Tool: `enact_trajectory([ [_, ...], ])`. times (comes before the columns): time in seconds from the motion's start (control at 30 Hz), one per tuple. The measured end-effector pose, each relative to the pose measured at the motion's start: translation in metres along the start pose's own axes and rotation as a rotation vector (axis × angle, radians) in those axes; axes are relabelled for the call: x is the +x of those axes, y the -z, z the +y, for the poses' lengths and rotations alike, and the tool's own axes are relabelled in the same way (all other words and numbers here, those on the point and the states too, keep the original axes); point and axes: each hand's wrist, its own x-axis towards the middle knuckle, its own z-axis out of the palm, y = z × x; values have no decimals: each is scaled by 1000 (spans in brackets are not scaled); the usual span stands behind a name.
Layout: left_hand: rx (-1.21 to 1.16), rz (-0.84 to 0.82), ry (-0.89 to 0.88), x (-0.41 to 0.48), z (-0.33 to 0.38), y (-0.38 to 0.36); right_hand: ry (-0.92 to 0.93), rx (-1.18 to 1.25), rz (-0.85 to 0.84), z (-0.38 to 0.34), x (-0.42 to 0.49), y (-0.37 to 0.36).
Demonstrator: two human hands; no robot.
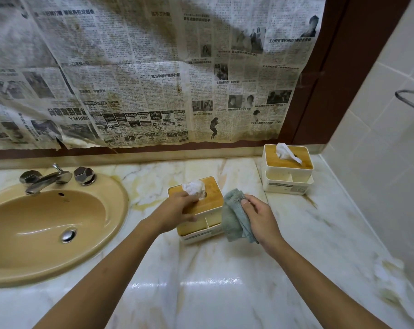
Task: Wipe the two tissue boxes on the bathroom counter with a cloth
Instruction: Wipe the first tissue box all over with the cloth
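A white tissue box with a wooden lid point(211, 193) stands on the marble counter point(201, 281) in the middle, a crumpled tissue poking from its slot. My left hand point(175, 211) grips its left side, thumb on the lid. My right hand point(258, 218) presses a grey-blue cloth point(234, 219) against the box's right side. A second, matching tissue box point(287, 172) sits apart at the back right corner, tissue sticking up.
A tan oval sink point(47, 224) with a chrome tap point(47, 179) fills the left of the counter. Stained newspaper point(141, 72) covers the wall behind. A tiled wall point(379, 162) with a metal rail point(412, 95) closes off the right side.
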Motion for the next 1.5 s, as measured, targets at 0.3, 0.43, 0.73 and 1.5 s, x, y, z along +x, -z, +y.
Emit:
enact_trajectory([
  [0.3, 86, 38, -73, -2, -3, -3, 2, 18, -15, -2, -1, 2],
  [0.43, -73, 165, -44, -6, 0, -5, -6, 30, -15, 1, 2, 2],
  [0.73, -460, 316, 380, -14, -6, -8, -16, 1, -49, 1, 5, 1],
  [1.5, -1116, -8, 38, -29, 58, 27, -105, 63, -379, -57, 8, 8],
])
